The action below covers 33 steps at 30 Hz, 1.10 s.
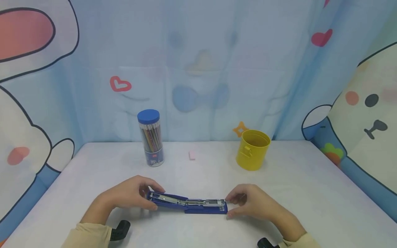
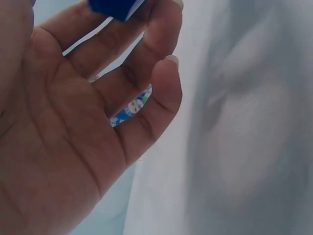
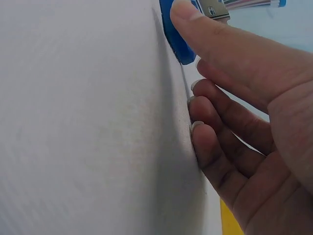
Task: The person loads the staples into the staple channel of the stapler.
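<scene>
Two hands meet at the near middle of the white table, and between them lies a blue stapler, swung fully open so that its metal staple channel faces up. It lies flat and crosswise in front of you, one end toward nine o'clock, the other toward three.

Your left hand takes the nine o'clock end: the fingers curl over the far side of that end and the thumb comes in along the near side, so the hand grasps the stapler there. In the left wrist view the fingers bend around a blue corner of it.

Your right hand is at the three o'clock end. The thumb lies against the near blue edge and the forefinger comes down at the far side, pinching that end; the right wrist view shows the thumb tip pressed on the blue body, while the other fingers rest curled on the tablecloth just beside it.

Farther off, at about eleven o'clock from the stapler, a clear pencil tub with a blue lid stands upright, full of pencils. A small pink eraser lies at roughly twelve o'clock, well apart from your hands. At about one o'clock stands an open yellow tin, near the cartoon-printed backdrop behind the table.
</scene>
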### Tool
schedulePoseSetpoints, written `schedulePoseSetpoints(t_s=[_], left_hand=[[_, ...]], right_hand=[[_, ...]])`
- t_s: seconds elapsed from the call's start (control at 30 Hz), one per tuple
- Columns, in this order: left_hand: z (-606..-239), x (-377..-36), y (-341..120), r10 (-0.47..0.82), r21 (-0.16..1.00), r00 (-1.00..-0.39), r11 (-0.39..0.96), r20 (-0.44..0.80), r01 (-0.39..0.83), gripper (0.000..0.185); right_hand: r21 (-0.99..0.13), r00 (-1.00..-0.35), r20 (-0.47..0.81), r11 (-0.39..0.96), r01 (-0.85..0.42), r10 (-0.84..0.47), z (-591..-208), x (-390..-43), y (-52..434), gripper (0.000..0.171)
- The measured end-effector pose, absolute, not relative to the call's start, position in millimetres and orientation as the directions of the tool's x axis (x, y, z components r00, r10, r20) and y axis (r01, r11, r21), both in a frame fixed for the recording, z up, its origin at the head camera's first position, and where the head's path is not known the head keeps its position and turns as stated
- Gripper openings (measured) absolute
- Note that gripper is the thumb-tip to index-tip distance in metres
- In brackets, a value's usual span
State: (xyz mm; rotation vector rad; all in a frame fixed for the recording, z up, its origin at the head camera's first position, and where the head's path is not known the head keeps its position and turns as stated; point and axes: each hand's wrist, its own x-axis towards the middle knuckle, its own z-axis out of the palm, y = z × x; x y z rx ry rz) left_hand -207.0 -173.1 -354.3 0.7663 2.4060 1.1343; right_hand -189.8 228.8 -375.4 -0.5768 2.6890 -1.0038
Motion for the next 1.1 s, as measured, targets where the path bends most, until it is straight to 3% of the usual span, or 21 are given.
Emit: schedulePoseSetpoints(t_s=[0.37,0.67,0.83,1.1], left_hand=[[-348.9,-206.4,-177.9,0.6,0.798,-0.789,0.538,-0.135,0.272,0.039],[-343.7,-204.8,-176.6,0.598,0.793,-0.797,0.523,-0.079,0.314,0.038],[-335.4,-201.0,-168.9,0.584,0.785,-0.812,0.505,-0.005,0.359,0.037],[-329.2,-193.1,-134.4,0.582,0.753,-0.788,0.423,0.202,0.505,0.051]], right_hand=[[-0.67,-0.89,-0.046,0.675,-0.308,-0.453,-374.9,-187.7,225.0,0.036],[-0.669,-0.893,-0.04,0.676,-0.309,-0.448,-375.7,-187.7,224.2,0.036],[-0.667,-0.895,-0.034,0.678,-0.31,-0.444,-376.1,-188.8,224.2,0.036],[-0.673,-0.902,-0.038,0.678,-0.295,-0.43,-377.7,-188.5,223.6,0.037]])
